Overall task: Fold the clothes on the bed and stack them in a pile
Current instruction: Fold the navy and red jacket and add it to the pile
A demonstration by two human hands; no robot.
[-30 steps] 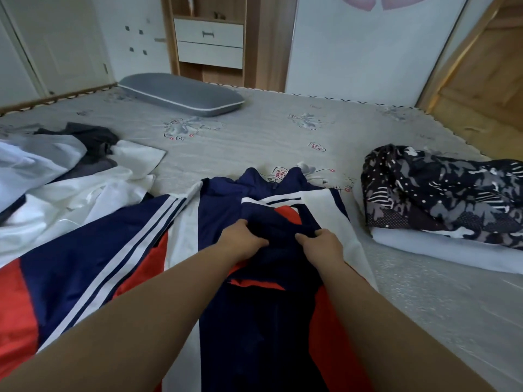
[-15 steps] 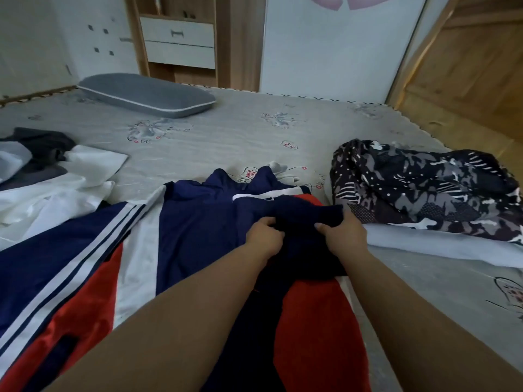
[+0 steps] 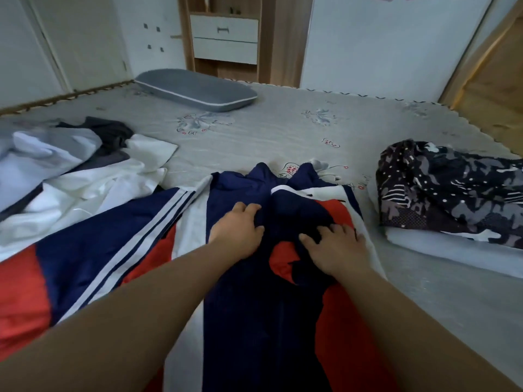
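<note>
Since half a second ago, both hands have been drawn back from the far right edge of the jacket toward its middle, and the fingers that were clenched on the fabric have been spread out.

The left hand is laid on the navy, red and white jacket, its fingers bent slightly over a dark fold but not clearly grasping it. The right hand is pressed flat on the same jacket, fingers splayed and relaxed, holding nothing. The jacket is spread across the near part of the grey bed, one sleeve stretched out to the left.

Unfolded white and dark clothes are heaped at the left. A folded pile, patterned black-and-white fabric on top of a pale garment, is seen at the right, well apart from the jacket. A grey pillow lies at the far side. Closed white drawers are set in the wooden unit beyond; their contents cannot be seen.
</note>
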